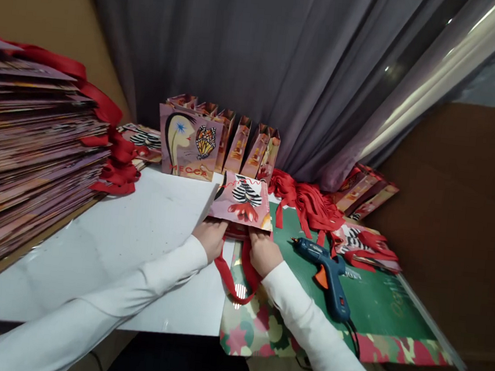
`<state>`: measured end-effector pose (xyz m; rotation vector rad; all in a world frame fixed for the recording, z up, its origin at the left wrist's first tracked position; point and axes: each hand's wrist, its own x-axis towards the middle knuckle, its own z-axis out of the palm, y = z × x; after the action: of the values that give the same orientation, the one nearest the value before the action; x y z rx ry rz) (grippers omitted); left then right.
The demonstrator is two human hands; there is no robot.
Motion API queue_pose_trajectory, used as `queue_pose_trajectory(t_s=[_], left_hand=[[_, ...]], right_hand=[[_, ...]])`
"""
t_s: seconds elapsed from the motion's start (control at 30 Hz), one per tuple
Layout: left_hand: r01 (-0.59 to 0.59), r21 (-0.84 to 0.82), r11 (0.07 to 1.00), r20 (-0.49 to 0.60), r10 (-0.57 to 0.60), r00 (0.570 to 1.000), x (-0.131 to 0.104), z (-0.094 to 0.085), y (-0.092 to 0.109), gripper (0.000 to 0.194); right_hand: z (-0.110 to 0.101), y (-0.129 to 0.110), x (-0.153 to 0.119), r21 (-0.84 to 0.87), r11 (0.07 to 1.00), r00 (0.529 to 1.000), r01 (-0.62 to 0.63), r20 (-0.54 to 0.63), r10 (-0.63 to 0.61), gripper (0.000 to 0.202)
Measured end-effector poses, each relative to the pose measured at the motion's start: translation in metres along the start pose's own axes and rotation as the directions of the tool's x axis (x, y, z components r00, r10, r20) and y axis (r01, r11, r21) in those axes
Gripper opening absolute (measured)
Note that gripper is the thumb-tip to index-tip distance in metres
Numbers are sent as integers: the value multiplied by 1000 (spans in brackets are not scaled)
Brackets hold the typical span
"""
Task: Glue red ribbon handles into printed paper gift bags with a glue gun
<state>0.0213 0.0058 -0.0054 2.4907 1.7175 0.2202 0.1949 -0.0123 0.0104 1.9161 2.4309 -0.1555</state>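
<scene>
Both hands at mouth of paper bag (pixel 242 201).
Left hand (pixel 209 239) and right hand (pixel 264 252) apart, forearms angled inward; fingertips seemingly inside, grip can't tell.

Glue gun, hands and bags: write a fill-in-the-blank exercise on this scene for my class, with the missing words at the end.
The trigger of the glue gun is coloured ____.
The left hand and right hand touch a bag whose ribbon loop is ____.
The standing bag with the butterfly bears the word ____.
Missing words: orange; red; MECCA.
</scene>
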Motion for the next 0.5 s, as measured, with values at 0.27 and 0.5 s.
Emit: queue_pose_trajectory(t_s=[0.27,0.5], left_hand=[[34,-49,998,71,-30,997,20,1,21,64],[58,-74,996,2,-58,998,26,15,12,65]], right_hand=[[12,-14,24,74,993,993,97,-77,-91,60],[25,-12,52,163,979,981,123,-168,-95,61]])
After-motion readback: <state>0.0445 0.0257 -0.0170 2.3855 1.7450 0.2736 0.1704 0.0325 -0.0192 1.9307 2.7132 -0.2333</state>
